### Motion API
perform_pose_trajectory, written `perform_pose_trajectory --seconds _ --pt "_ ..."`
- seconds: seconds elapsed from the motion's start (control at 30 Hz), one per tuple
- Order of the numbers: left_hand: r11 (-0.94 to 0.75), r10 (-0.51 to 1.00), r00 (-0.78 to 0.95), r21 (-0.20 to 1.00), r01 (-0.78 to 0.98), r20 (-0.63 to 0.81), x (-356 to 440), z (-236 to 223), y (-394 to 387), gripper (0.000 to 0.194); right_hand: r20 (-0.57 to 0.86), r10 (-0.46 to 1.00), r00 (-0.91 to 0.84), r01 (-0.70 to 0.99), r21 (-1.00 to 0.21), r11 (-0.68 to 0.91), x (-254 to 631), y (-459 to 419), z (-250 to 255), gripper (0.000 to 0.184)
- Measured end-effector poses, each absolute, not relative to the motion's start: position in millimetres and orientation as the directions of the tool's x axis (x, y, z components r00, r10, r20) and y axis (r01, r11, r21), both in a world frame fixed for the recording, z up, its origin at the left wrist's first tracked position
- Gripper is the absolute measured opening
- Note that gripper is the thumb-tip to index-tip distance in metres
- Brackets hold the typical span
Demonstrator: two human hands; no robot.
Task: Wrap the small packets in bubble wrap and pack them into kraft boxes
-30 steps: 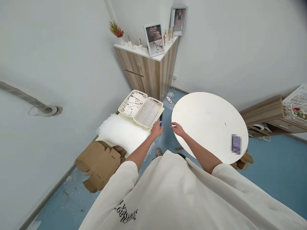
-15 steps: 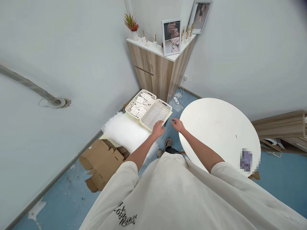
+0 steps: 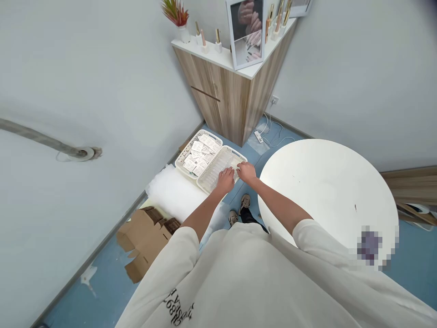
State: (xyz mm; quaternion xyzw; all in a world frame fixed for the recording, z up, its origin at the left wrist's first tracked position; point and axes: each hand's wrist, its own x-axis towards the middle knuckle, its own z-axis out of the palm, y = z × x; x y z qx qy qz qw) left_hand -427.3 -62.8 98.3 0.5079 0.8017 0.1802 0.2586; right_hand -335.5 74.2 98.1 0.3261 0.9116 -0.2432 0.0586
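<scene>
Two white slotted baskets sit side by side on a low surface by the wall. The left basket (image 3: 197,152) holds several small white packets. The right basket (image 3: 218,165) holds clear flat items. My left hand (image 3: 225,180) lies on the near end of the right basket with its fingers stretched out over the contents. My right hand (image 3: 246,172) is beside it at the basket's near right rim, its fingers curled; I cannot see what they grip.
A white foam roll (image 3: 172,193) and flattened cardboard boxes (image 3: 145,237) lie to the left. The round white table (image 3: 327,191) is at my right. A wooden corner cabinet (image 3: 232,91) carries a picture frame (image 3: 246,32), small bottles and a plant. A power strip (image 3: 260,136) lies on the blue floor.
I have leaned forward. Both hands moved from the gap beside the table onto the near end of the right basket, and the right hand came in beside the left.
</scene>
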Motion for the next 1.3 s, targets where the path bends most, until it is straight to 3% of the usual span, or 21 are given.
perform_pose_trajectory --seconds 0.37,0.6,0.7,1.07,1.3 --pt "0.403 0.915 -0.344 0.528 0.748 -0.211 -428.0 95.3 -68.0 0.059 -0.276 0.496 -0.823 0.568 -0.377 0.732 -344.4 76.6 93.1 0.033" --pt "0.382 0.922 -0.321 0.370 0.847 -0.217 -427.0 99.5 -74.1 0.057 -0.294 0.526 -0.798 0.585 -0.165 0.794 -353.4 71.6 98.4 0.031" --pt "0.383 0.920 -0.324 0.328 0.864 -0.222 -426.2 100.5 -74.4 0.056 -0.298 0.532 -0.792 0.587 -0.133 0.799 -355.3 70.8 103.2 0.031" --pt "0.378 0.924 -0.322 0.379 0.845 -0.204 -428.0 102.6 -77.0 0.057 -0.172 0.647 -0.743 0.669 -0.231 0.707 -334.0 68.9 140.0 0.035" --pt "0.331 0.937 -0.344 0.481 0.812 -0.064 -414.3 116.8 -79.2 0.055 -0.108 0.835 -0.540 0.795 -0.390 0.464 -294.4 59.9 156.4 0.032"
